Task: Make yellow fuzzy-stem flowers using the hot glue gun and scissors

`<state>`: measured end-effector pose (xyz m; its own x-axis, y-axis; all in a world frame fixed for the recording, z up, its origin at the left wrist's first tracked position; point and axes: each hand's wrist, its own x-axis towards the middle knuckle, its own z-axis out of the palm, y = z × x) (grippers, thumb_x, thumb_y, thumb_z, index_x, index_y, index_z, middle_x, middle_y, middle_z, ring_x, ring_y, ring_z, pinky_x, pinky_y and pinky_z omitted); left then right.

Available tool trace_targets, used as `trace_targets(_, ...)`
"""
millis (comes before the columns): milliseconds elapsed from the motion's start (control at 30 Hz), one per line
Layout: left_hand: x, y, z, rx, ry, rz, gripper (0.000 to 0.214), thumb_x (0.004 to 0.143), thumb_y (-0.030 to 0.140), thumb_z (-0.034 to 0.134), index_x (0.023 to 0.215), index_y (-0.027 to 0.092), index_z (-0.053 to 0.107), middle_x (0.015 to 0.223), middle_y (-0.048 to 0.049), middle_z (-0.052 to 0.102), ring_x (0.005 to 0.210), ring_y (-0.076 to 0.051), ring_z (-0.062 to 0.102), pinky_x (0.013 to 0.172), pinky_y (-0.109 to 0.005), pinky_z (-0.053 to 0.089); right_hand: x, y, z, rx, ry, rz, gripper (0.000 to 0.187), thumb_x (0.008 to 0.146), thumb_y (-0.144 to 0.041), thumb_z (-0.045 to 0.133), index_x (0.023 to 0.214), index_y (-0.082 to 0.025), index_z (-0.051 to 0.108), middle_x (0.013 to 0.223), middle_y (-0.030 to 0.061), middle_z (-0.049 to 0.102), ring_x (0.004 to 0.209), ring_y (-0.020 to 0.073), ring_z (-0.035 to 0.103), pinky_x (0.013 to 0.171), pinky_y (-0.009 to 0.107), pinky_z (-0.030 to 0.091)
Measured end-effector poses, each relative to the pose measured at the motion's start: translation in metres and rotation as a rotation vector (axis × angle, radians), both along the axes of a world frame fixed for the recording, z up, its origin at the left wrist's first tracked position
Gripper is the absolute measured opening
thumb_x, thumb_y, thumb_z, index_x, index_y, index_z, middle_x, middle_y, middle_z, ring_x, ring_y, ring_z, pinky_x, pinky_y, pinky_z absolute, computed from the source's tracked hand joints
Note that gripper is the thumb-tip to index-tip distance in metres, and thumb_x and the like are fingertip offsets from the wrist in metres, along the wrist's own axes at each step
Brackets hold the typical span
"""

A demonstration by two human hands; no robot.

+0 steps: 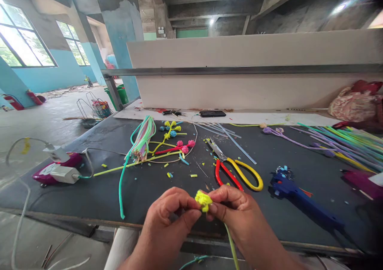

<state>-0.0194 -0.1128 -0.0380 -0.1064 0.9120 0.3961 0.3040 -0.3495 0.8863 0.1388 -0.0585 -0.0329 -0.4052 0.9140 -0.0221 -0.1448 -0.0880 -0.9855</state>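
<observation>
In front of me, at the table's near edge, my left hand (171,220) and my right hand (239,212) pinch a small bunched yellow pipe-cleaner flower (203,199) between them. My left thumb and index finger close on its left side. On its right side press the right thumb and fingertips, and a pale yellow-green pipe-cleaner stem (231,244) hangs below that hand. Just beyond lie scissors (226,158) with one red and one yellow handle, blades apart. A blue glue gun (302,198) rests to the right.
A bundle of pastel pipe cleaners (144,140) lies at left, beside finished yellow-and-blue buds (172,129) and a pink-budded red stem (179,147). Purple power strips with plugs (56,172) sit at left. More coloured pipe cleaners (344,142) spread rightward. A phone (212,113) lies at the back.
</observation>
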Motion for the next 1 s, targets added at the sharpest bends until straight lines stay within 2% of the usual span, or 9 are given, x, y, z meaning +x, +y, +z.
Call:
trace_targets(100, -0.012, -0.001, 0.018, 0.067, 0.121, 0.024, 0.009, 0.078, 0.014, 0.061, 0.071, 0.017, 0.065, 0.070, 0.0002, 0.060, 0.065, -0.009, 0.056, 0.059, -0.019, 0.045, 0.005, 0.004, 0.002, -0.199, 0.153, 0.134, 0.027, 0.056, -0.033, 0.084, 0.061, -0.017, 0.063, 0.057, -0.0017, 0.066, 0.048, 0.0073, 0.056, 0.052, 0.020, 0.043)
trace_targets(233, -0.022, 0.001, 0.043, 0.083, 0.315, -0.086, 0.008, 0.078, 0.014, 0.063, 0.073, 0.016, 0.069, 0.073, -0.0018, 0.064, 0.071, -0.011, 0.059, 0.064, -0.019, 0.047, 0.009, 0.006, 0.004, -0.313, 0.251, 0.279, 0.027, 0.055, -0.029, 0.085, 0.059, -0.016, 0.061, 0.054, -0.0002, 0.066, 0.044, 0.0066, 0.056, 0.047, 0.017, 0.040)
trace_targets(333, -0.023, 0.005, 0.055, 0.142, 0.413, -0.209, 0.009, 0.079, 0.014, 0.063, 0.077, 0.017, 0.071, 0.072, -0.0014, 0.064, 0.072, -0.010, 0.058, 0.066, -0.019, 0.046, 0.010, 0.006, 0.002, -0.387, 0.273, 0.336, 0.025, 0.055, -0.026, 0.085, 0.060, -0.016, 0.062, 0.054, 0.0011, 0.068, 0.048, 0.0088, 0.059, 0.046, 0.017, 0.040)
trace_targets(600, -0.025, 0.020, 0.070, 0.142, 0.620, -0.508, 0.013, 0.081, 0.009, 0.059, 0.086, 0.013, 0.070, 0.080, -0.0047, 0.067, 0.078, -0.013, 0.058, 0.075, -0.024, 0.044, 0.011, 0.004, -0.007, -0.474, 0.305, 0.435, 0.020, 0.055, -0.016, 0.083, 0.061, -0.015, 0.064, 0.054, 0.0018, 0.068, 0.046, 0.0093, 0.060, 0.044, 0.017, 0.043)
trace_targets(767, -0.027, 0.021, 0.079, 0.061, 0.678, -0.677, 0.017, 0.083, 0.011, 0.057, 0.093, 0.017, 0.069, 0.081, -0.0046, 0.069, 0.079, -0.015, 0.061, 0.079, -0.025, 0.044, 0.011, 0.004, -0.008, -0.508, 0.275, 0.479, 0.020, 0.054, -0.016, 0.082, 0.061, -0.014, 0.064, 0.054, 0.0022, 0.068, 0.045, 0.0101, 0.061, 0.041, 0.015, 0.043)
trace_targets(867, -0.028, 0.019, 0.083, 0.023, 0.742, -0.716, 0.021, 0.087, 0.017, 0.051, 0.098, 0.021, 0.068, 0.083, -0.0054, 0.070, 0.083, -0.017, 0.062, 0.080, -0.026, 0.044, 0.010, 0.002, -0.007, -0.521, 0.250, 0.495, 0.019, 0.054, -0.018, 0.082, 0.062, -0.014, 0.065, 0.054, 0.0016, 0.067, 0.046, 0.0102, 0.062, 0.039, 0.014, 0.043)
trace_targets(1000, -0.030, 0.016, 0.083, 0.055, 0.748, -0.701, 0.021, 0.088, 0.019, 0.050, 0.096, 0.022, 0.068, 0.079, -0.0049, 0.069, 0.079, -0.017, 0.061, 0.078, -0.028, 0.044, 0.007, 0.002, -0.004, -0.546, 0.246, 0.487, 0.020, 0.052, -0.016, 0.083, 0.060, -0.014, 0.064, 0.052, 0.0005, 0.067, 0.045, 0.0099, 0.061, 0.038, 0.014, 0.042)
